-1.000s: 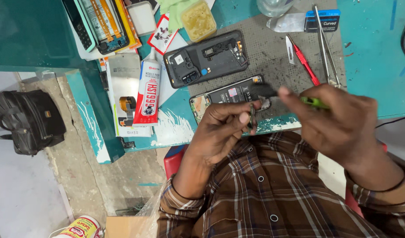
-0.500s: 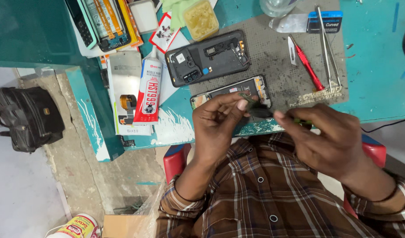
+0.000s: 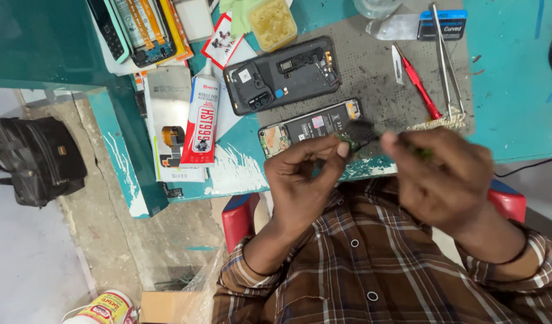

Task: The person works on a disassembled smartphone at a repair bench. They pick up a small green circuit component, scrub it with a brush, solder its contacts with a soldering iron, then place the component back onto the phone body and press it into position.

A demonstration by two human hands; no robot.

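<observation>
Above the tabletop (image 3: 516, 90) edge, my left hand (image 3: 303, 180) pinches a small green part (image 3: 347, 143) by its edges, my right hand (image 3: 444, 180) is closed on a dark brush (image 3: 361, 132) touching it; I judge the part light, stiff and fragile.

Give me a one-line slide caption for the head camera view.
Left hand pinches a small part against a dark brush held by the right hand, above an opened phone on a teal bench.

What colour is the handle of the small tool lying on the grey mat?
Red handle, clearest in the head view, beside the tweezers.
</observation>
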